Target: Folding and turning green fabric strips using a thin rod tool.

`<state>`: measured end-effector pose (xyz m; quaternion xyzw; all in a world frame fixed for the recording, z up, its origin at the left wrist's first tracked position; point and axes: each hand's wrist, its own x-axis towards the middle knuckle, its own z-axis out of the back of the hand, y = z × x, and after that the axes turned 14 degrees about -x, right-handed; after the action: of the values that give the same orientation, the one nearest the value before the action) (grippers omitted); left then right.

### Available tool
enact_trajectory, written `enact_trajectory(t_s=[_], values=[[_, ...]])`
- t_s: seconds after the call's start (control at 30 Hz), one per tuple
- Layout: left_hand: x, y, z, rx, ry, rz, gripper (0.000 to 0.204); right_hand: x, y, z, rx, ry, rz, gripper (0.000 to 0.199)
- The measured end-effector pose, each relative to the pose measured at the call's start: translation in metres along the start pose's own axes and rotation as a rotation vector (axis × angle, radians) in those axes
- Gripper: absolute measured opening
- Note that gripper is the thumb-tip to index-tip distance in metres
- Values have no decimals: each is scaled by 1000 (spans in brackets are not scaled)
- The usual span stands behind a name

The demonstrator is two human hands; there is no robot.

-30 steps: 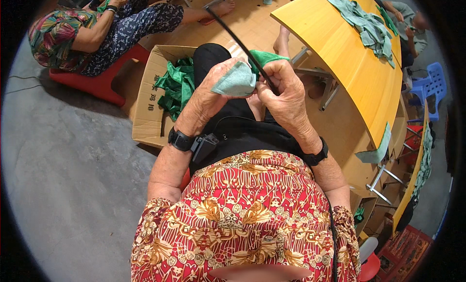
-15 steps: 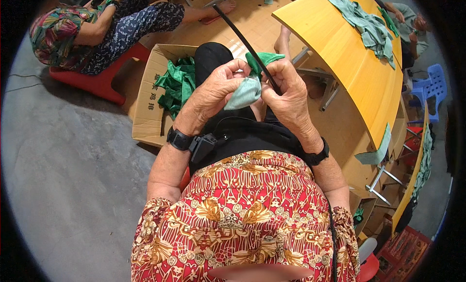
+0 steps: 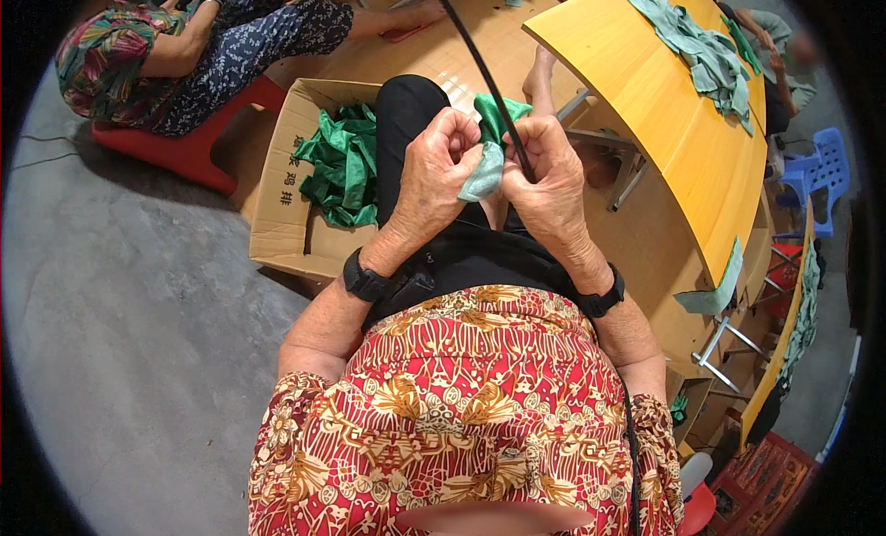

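Before my lap, a small two-tone green cloth piece (image 3: pixel 483 174) is held between both hands, its pale side towards me and a bright green part showing beyond my fingers. My left hand (image 3: pixel 432 162) pinches its left side with thumb and fingertips. My right hand (image 3: pixel 544 180) is closed at its right side, and also grips a long thin black stick (image 3: pixel 478 60). The stick slants up and left past the bright green part. What exactly the right fingertips press on the cloth is hidden.
Left of my knee stands an open cardboard box (image 3: pixel 277 204) holding shiny green cloth pieces (image 3: pixel 341 171). To the right is a yellow table (image 3: pixel 664 102) with pale green cloths (image 3: pixel 692 47). A person sits on a red stool (image 3: pixel 185 153) at upper left; another person is at far right.
My left hand has shifted right, closer to the right hand, and the pale cloth between them looks smaller and more folded. The black stick's far end has swung slightly right.
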<state>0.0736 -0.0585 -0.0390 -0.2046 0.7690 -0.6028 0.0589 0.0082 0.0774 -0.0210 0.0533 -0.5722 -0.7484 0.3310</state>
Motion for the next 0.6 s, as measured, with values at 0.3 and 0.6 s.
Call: enact_trajectory(t_s=[0.3,0.6], values=[[6,0,13,-143,32,76,9,4,-3,-3,-57,9,-2,22],[7,9,21,-556,135,222,23,9,0,0,29,-1,-48,24]])
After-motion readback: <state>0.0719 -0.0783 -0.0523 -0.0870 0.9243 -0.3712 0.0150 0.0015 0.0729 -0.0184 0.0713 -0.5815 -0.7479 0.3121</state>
